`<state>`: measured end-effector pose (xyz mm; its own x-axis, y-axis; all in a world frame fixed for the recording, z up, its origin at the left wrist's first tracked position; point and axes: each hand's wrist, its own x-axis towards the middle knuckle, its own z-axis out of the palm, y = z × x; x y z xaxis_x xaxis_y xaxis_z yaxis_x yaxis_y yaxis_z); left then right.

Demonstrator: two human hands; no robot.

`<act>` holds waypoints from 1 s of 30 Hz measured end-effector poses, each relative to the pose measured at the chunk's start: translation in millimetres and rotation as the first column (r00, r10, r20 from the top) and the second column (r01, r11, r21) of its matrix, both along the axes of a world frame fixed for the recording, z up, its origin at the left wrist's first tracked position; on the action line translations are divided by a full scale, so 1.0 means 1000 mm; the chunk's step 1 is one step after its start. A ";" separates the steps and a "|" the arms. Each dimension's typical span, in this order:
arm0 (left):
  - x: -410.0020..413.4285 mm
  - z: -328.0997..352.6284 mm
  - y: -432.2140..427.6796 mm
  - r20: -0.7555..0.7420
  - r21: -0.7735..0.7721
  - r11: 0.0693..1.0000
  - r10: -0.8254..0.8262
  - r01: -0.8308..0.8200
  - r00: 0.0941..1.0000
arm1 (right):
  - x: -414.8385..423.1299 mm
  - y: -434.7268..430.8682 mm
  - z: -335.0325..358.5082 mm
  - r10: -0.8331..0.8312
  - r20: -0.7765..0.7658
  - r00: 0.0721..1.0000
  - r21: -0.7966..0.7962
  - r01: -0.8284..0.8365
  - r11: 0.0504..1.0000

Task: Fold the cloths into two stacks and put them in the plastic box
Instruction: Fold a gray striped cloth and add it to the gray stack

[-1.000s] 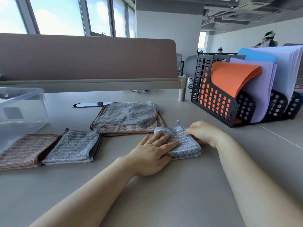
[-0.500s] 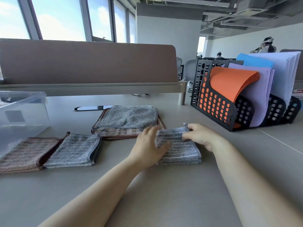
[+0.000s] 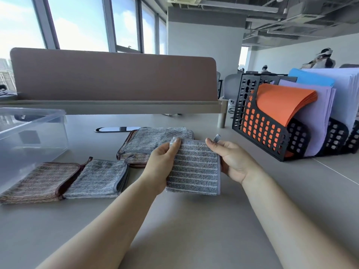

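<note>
The folded grey cloth is lifted off the bench, tilted toward the camera; the left hand grips its left edge, thumb on the top corner; the right hand pinches its right edge; left of that cloth a second folded grey cloth lies flat on the bench, touching a folded brown cloth further left; behind the held cloth sits an unfolded pile, grey over brown; the plastic box stands far left of it; a black file rack stands to its right.
</note>
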<state>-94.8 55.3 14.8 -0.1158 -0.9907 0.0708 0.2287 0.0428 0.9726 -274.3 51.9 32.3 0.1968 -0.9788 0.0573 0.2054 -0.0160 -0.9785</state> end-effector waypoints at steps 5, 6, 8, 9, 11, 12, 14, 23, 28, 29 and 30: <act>0.020 0.009 0.004 0.027 -0.064 0.998 0.025 -0.023 0.999 | 0.025 -0.005 0.007 -0.031 0.058 0.998 0.006 0.030 1.000; 0.027 0.011 0.005 0.056 -0.085 0.996 0.045 -0.041 0.997 | 0.032 -0.006 0.008 -0.021 0.066 0.998 0.019 0.020 1.000; 0.045 0.012 0.007 0.156 -0.120 0.988 0.115 -0.097 0.981 | 0.047 -0.009 0.010 -0.029 0.086 0.996 0.061 0.024 0.998; 0.055 0.012 0.008 0.187 -0.138 0.984 0.140 -0.115 0.972 | 0.055 -0.010 0.010 -0.036 0.090 0.995 0.078 0.029 0.997; 0.076 0.014 0.011 0.173 -0.189 0.977 0.132 -0.098 0.976 | 0.072 -0.015 0.010 -0.058 0.074 0.996 0.108 0.050 0.993; 0.088 0.015 0.013 0.150 -0.203 0.975 0.127 -0.095 0.981 | 0.080 -0.017 0.010 -0.053 0.053 0.997 0.111 0.047 0.993; 0.111 0.017 0.013 0.118 -0.210 0.969 0.158 -0.131 0.980 | 0.098 -0.017 0.008 0.009 0.003 1.000 0.092 -0.009 0.996; 0.191 0.010 0.017 0.159 -0.056 0.986 0.166 -0.159 0.973 | 0.158 -0.020 -0.002 0.153 -0.259 0.954 -0.095 -0.183 0.979; 0.213 0.006 0.015 0.369 -0.100 0.975 0.221 -0.197 0.903 | 0.183 -0.021 -0.012 0.174 -0.252 0.952 -0.022 -0.185 0.983; 0.214 0.004 0.013 0.412 -0.116 0.970 0.244 -0.215 0.878 | 0.186 -0.020 -0.015 0.183 -0.256 0.949 -0.016 -0.194 0.981; 0.215 0.003 0.011 0.469 -0.140 0.962 0.274 -0.236 0.839 | 0.187 -0.019 -0.018 0.186 -0.269 0.945 -0.013 -0.196 0.980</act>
